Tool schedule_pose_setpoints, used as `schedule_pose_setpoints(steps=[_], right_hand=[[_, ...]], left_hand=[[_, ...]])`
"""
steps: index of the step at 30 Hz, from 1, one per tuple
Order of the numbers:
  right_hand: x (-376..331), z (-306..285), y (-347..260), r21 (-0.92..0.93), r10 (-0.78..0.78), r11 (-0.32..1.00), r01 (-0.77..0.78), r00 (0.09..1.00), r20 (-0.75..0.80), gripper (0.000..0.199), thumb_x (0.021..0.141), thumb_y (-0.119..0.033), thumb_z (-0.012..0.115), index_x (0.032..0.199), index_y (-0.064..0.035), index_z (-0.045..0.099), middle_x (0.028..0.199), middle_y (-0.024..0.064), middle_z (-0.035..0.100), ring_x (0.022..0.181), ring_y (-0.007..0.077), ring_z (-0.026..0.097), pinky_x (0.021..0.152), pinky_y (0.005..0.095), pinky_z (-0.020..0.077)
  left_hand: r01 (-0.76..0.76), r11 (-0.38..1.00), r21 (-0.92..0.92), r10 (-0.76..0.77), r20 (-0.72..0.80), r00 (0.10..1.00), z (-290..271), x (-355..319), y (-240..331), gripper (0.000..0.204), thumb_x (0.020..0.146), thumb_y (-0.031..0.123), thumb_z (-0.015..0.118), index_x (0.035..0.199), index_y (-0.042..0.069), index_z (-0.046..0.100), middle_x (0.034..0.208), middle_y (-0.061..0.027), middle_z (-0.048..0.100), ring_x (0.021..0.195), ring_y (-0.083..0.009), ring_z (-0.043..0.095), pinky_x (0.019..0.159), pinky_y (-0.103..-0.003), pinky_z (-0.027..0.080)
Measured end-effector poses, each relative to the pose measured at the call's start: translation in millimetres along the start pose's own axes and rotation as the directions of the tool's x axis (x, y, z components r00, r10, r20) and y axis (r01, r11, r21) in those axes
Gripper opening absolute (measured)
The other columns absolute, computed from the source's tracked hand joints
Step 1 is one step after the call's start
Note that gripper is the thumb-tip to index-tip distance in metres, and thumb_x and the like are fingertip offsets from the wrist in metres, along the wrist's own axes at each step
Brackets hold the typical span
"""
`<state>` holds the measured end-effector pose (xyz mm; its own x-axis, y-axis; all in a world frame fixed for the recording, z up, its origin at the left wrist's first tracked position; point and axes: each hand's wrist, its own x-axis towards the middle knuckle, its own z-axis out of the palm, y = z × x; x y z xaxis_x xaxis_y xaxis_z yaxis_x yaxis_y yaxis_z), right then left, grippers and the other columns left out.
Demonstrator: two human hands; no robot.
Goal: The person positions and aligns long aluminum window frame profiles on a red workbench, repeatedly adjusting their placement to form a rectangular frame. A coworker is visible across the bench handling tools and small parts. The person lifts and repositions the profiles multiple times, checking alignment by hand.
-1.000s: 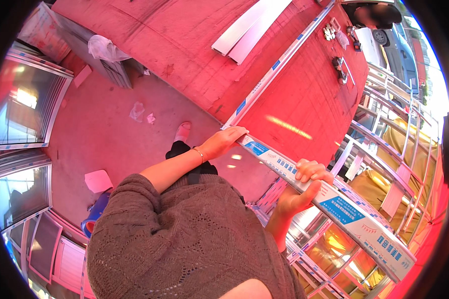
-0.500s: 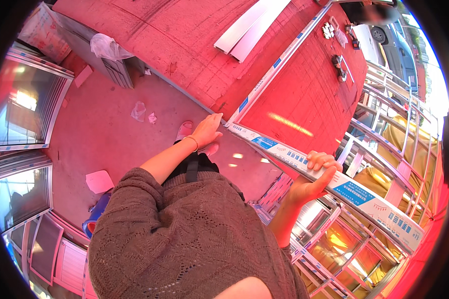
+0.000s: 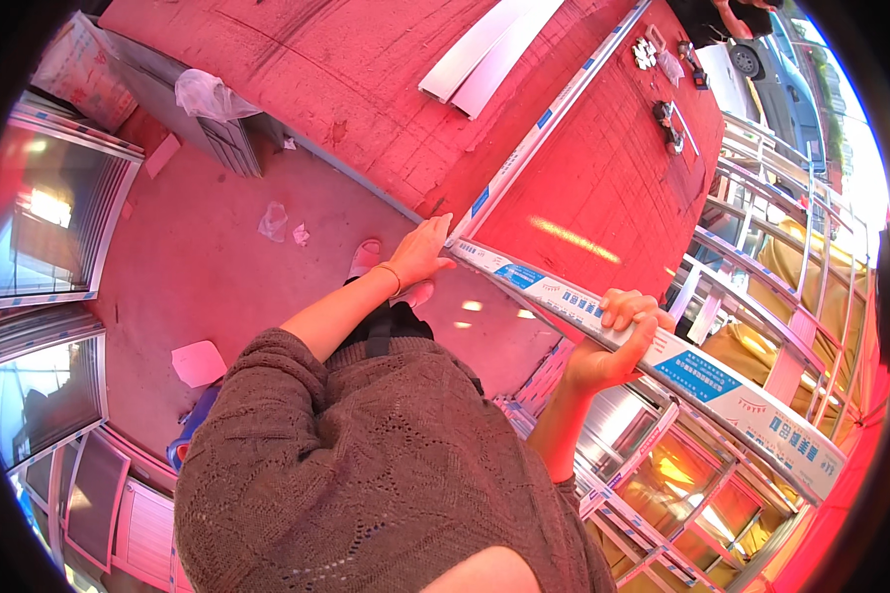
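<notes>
My right hand is wrapped around a long aluminium frame bar covered in white-and-blue protective film. The bar runs from the table corner out to the lower right, past the table edge. At its near-left end it meets a second film-covered bar, which lies across the red table, and the two form a corner. My left hand is beside this corner, holding nothing that I can see. Its fingers are stretched out together, with the fingertips at the table edge and the thumb close to the joint.
Two pale flat strips lie on the table. Cordless power tools sit near its far right, where another person's arm shows. Metal frames stand at right, glazed panels at left. A blue bucket is on the floor.
My left hand has moved slightly up and right, closer to the corner. My right hand has shifted a little left along the bar. The other person's arm has become clearer at the top right.
</notes>
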<state>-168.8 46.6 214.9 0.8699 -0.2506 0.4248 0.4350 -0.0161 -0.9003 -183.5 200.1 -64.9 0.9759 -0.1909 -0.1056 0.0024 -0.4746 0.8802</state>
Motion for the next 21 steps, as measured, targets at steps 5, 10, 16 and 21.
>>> schedule_pose_setpoints(steps=[5,10,16,21], right_hand=[[-6.3,-7.3,-0.8,-0.041,-0.018,0.999,0.014,0.995,-0.102,0.02,0.097,-0.012,0.046,0.079,-0.0128,0.036,0.067,0.0,0.036,0.06,0.0089,0.037,0.063,0.0289,0.0376],[-15.2,-8.6,-2.9,-0.075,-0.019,0.997,0.012,0.996,-0.083,0.024,0.098,-0.015,0.045,0.076,-0.0117,0.035,0.067,0.0,0.035,0.059,0.0093,0.037,0.062,0.0294,0.0368],[-14.3,-11.2,-3.1,-0.062,-0.004,0.998,0.001,0.999,-0.052,0.022,0.097,-0.014,0.046,0.077,-0.0104,0.037,0.067,0.001,0.037,0.06,0.0106,0.038,0.063,0.0306,0.0372],[-13.5,-10.7,-3.4,-0.013,-0.03,0.999,0.032,0.996,0.084,0.015,0.095,-0.013,0.048,0.084,-0.0084,0.038,0.068,0.0039,0.042,0.06,0.0119,0.04,0.06,0.0305,0.0379]], left_hand=[[-0.08,0.996,-0.031,0.08,-0.02,0.997,3.8,7.4,4.3,0.084,0.069,0.013,0.079,0.14,0.0,0.036,0.13,-0.0203,0.052,0.121,-0.0357,0.05,0.099,-0.041,0.043],[-0.144,0.989,-0.033,0.143,-0.029,0.989,13.1,13.8,3.6,0.079,0.068,0.01,0.079,0.137,0.003,0.04,0.12,-0.014,0.06,0.114,-0.0338,0.054,0.093,-0.042,0.047],[-0.203,0.978,-0.039,0.204,0.023,0.979,13.4,19.4,-3.8,0.069,0.067,0.008,0.079,0.129,0.007,0.048,0.103,-0.0081,0.066,0.101,-0.0324,0.059,0.084,-0.042,0.049],[-0.227,0.974,-0.027,0.227,-0.01,0.974,11.0,20.0,2.5,0.05,0.065,0.008,0.082,0.107,0.007,0.054,0.094,-0.0156,0.059,0.093,-0.0355,0.061,0.079,-0.042,0.05]])
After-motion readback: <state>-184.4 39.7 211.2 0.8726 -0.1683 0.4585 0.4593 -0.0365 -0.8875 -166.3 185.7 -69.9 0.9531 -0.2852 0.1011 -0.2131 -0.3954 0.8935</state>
